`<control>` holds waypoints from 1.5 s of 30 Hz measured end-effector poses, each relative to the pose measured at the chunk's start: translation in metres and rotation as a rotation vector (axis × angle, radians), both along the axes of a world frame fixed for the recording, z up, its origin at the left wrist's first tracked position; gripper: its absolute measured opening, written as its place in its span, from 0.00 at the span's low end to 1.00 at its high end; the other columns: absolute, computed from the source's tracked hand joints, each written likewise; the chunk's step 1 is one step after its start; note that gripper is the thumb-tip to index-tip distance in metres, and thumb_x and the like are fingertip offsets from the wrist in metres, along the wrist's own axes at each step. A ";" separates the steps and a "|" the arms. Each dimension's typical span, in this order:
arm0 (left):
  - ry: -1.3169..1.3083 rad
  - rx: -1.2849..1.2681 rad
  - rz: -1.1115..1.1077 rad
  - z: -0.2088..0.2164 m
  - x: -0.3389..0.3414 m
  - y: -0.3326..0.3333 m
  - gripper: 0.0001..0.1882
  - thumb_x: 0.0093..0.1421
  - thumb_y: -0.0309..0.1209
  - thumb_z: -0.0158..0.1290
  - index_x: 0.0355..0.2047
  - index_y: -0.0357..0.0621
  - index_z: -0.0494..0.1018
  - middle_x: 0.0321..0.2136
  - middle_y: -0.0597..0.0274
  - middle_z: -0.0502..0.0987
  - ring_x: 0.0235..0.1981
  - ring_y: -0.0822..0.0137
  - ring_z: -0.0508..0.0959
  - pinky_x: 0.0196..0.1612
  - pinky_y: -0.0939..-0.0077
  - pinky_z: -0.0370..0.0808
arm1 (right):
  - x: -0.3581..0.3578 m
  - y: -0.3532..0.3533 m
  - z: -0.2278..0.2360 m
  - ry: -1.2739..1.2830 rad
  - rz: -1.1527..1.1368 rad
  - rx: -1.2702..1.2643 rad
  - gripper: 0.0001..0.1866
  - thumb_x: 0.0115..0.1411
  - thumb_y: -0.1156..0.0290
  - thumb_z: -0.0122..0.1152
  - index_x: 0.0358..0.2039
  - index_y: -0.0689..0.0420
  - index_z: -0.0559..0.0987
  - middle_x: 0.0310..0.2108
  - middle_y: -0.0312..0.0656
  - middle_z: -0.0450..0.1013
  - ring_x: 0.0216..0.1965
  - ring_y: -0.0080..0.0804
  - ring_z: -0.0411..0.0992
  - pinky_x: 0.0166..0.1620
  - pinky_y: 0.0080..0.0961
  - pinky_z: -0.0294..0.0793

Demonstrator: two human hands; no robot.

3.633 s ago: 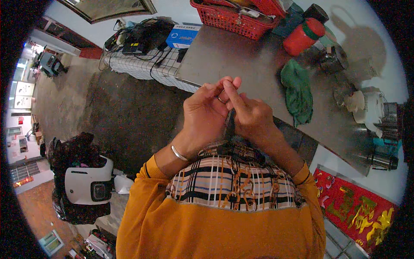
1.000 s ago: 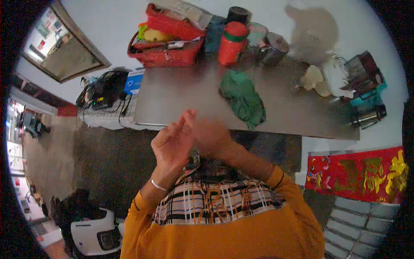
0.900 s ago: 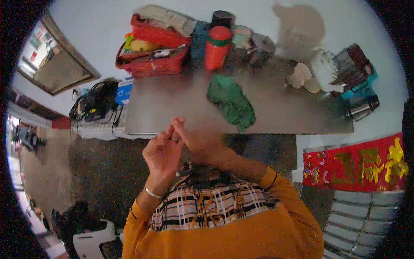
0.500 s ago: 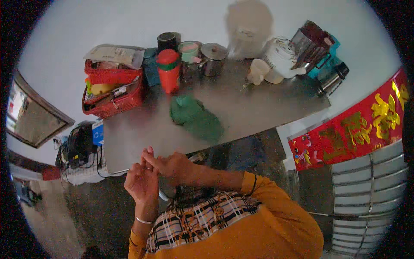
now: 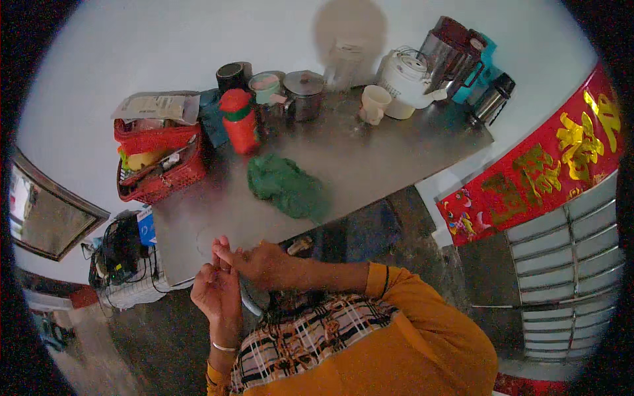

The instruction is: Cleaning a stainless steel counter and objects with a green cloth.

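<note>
Both hands meet beyond my lap, at the near left edge of the grey table [image 5: 389, 168]. My left hand [image 5: 216, 296] is raised with its fingers bent, a pale bangle on the wrist. From the right, my right hand [image 5: 263, 265] reaches across, its fingers pressed against the left fingertips. Whether something small or thin is pinched between them cannot be made out. A faint thin curve shows beside the fingertips, too dim to name. Beyond the hands, a crumpled green cloth [image 5: 285, 187] lies on the table, touched by neither hand.
Red baskets [image 5: 172, 181] holding mixed items stand at the table's left. Behind the cloth are a red bottle [image 5: 239, 125], a lidded metal pot [image 5: 304, 96] and a cup [image 5: 374, 104]. A white kettle [image 5: 404, 82] and flasks [image 5: 492, 99] stand at the back right.
The view has shifted, so the table's things sit differently in the picture. My hands stay joined at the table edge, with only slight finger movement.
</note>
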State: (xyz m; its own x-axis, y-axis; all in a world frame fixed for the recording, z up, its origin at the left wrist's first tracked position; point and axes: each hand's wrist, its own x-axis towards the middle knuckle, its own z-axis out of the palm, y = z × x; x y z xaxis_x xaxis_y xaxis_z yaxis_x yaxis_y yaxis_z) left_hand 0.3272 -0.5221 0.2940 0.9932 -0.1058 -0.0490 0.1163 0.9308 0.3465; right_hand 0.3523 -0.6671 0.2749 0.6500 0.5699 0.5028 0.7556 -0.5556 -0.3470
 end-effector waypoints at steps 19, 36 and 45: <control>0.136 0.304 0.170 -0.014 -0.014 0.020 0.09 0.46 0.27 0.49 0.12 0.42 0.66 0.51 0.42 0.65 0.58 0.49 0.59 0.61 0.53 0.51 | -0.014 0.016 -0.017 -0.007 0.020 -0.114 0.42 0.46 0.71 0.55 0.61 0.60 0.50 0.34 0.44 0.72 0.20 0.39 0.72 0.21 0.37 0.70; -0.024 0.023 0.050 0.003 -0.007 0.005 0.12 0.50 0.28 0.48 0.12 0.41 0.64 0.50 0.36 0.64 0.58 0.46 0.58 0.64 0.62 0.46 | 0.000 0.015 -0.018 -0.023 -0.041 -0.110 0.38 0.50 0.68 0.53 0.61 0.56 0.51 0.22 0.43 0.72 0.14 0.38 0.70 0.15 0.36 0.68; -0.027 -0.032 0.056 -0.001 -0.008 0.006 0.11 0.52 0.30 0.47 0.15 0.41 0.65 0.53 0.40 0.63 0.60 0.47 0.55 0.64 0.59 0.45 | -0.006 0.016 -0.003 0.037 -0.076 -0.261 0.39 0.50 0.67 0.54 0.61 0.57 0.51 0.24 0.43 0.72 0.14 0.36 0.70 0.15 0.34 0.68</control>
State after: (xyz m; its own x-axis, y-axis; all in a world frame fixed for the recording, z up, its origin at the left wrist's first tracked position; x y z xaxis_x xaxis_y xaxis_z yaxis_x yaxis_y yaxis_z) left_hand 0.3188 -0.5161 0.2929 0.9985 -0.0511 -0.0201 0.0548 0.9461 0.3191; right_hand 0.3461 -0.6508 0.2721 0.7112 0.6258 0.3203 0.6975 -0.6849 -0.2107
